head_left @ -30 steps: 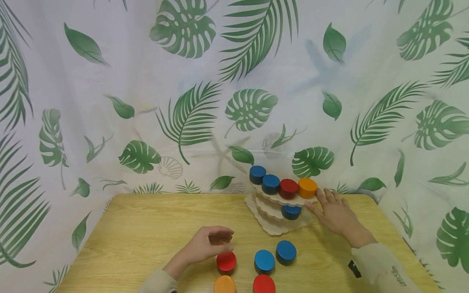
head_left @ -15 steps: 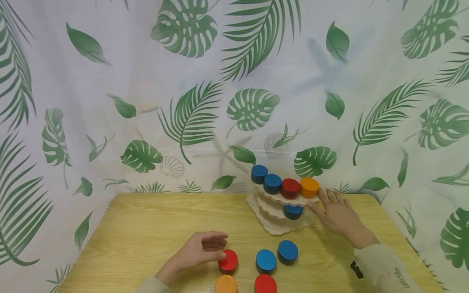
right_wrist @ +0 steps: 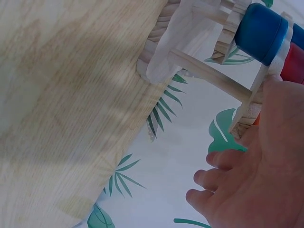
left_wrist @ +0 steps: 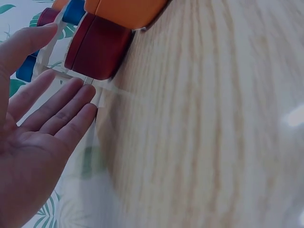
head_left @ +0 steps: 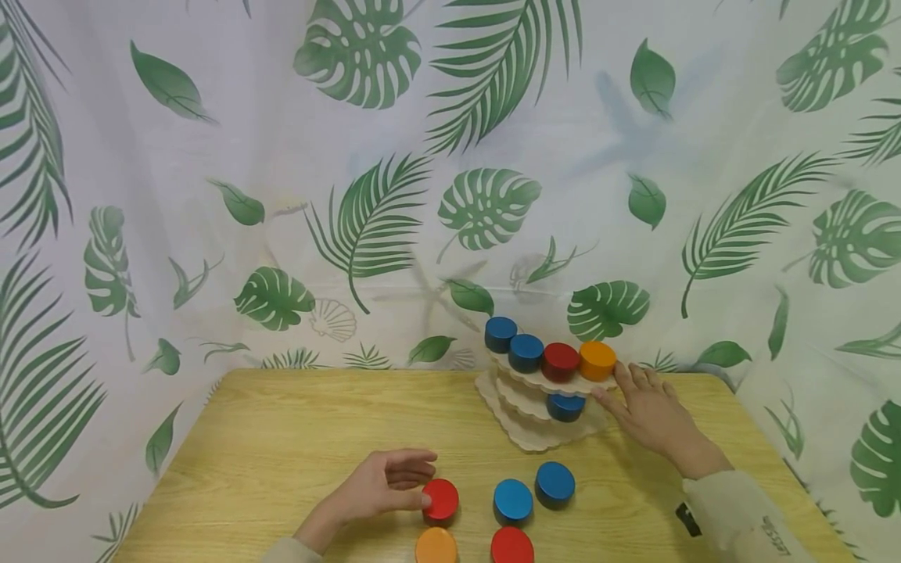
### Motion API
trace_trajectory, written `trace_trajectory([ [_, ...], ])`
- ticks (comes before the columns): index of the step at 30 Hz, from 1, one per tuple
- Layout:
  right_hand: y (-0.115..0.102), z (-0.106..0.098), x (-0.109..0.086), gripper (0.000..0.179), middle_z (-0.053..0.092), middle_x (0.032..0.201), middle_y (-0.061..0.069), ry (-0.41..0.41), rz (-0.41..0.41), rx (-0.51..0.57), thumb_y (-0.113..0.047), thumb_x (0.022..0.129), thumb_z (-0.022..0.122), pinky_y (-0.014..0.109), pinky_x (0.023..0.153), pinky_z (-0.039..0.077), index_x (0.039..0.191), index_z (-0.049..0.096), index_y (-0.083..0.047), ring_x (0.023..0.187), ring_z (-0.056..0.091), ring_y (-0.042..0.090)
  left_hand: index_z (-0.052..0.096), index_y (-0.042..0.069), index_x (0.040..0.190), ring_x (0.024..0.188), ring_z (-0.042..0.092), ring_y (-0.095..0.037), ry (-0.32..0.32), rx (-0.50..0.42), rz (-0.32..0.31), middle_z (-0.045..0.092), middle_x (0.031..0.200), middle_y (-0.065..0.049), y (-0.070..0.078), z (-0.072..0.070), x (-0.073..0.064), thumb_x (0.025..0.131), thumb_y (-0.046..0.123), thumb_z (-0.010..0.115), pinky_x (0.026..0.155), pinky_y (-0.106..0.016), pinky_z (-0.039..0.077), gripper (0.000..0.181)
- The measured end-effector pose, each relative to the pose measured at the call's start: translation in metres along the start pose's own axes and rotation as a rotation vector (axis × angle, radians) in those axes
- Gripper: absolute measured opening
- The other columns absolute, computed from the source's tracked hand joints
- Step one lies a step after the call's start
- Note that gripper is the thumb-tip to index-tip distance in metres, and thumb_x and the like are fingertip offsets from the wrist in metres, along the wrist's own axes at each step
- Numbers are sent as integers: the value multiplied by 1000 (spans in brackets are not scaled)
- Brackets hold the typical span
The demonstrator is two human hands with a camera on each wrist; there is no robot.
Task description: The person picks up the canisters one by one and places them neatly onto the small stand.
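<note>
My left hand [head_left: 383, 489] is beside a red round tin [head_left: 442, 502] on the table; its thumb is at the tin's left edge and the fingers are spread beyond it. The left wrist view shows the palm and relaxed fingers next to the red tin [left_wrist: 102, 47]. My right hand [head_left: 651, 414] holds the right end of the tiered wooden stand's top shelf [head_left: 542, 381], thumb and index finger at the edge. Along that shelf stand two blue tins [head_left: 526, 353], a dark red tin [head_left: 560, 363] and an orange tin [head_left: 597, 360]. Another blue tin [head_left: 565, 407] sits lower down.
In front of the stand are two blue tins [head_left: 513, 502] on the wooden table [head_left: 296, 422]. Closer to me are an orange tin [head_left: 436, 546] and a second red tin [head_left: 512, 545], cut by the frame. A leaf-print cloth [head_left: 394, 258] hangs behind the table.
My left hand has drawn slightly left and down, bringing its thumb to the left edge of the red tin. My right hand keeps its place on the stand. The view has shifted slightly.
</note>
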State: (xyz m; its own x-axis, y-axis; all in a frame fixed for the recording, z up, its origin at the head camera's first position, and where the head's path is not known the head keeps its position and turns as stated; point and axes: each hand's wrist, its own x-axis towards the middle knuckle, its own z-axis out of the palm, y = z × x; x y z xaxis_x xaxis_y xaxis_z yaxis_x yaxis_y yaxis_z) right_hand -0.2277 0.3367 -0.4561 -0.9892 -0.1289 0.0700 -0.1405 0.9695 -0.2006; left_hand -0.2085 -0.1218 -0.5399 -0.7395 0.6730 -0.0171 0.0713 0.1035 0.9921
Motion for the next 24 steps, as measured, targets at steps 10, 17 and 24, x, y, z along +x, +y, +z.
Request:
trace_trajectory([
  [10,0,1,-1,85,30,159,45,2,-5,10,-58,111,38,81,115,26,158,31,13,145,28,68,56,-2,148,131,65,-14,-44,83,22,64,146,-22,-3,0,-1,93,18,81,112,-22,48,63],
  [17,-2,-2,-2,84,31,158,45,6,-10,12,-57,111,39,81,114,27,158,32,13,144,29,68,63,7,145,135,60,-10,-54,207,13,67,146,-9,-2,0,-2,91,25,82,114,-19,43,59],
  [24,0,-1,-1,86,31,158,46,-4,-3,9,-58,111,38,82,114,26,158,31,13,144,28,68,66,13,143,133,59,-8,-45,278,-8,69,142,3,-3,4,-2,88,28,86,115,-21,42,60],
])
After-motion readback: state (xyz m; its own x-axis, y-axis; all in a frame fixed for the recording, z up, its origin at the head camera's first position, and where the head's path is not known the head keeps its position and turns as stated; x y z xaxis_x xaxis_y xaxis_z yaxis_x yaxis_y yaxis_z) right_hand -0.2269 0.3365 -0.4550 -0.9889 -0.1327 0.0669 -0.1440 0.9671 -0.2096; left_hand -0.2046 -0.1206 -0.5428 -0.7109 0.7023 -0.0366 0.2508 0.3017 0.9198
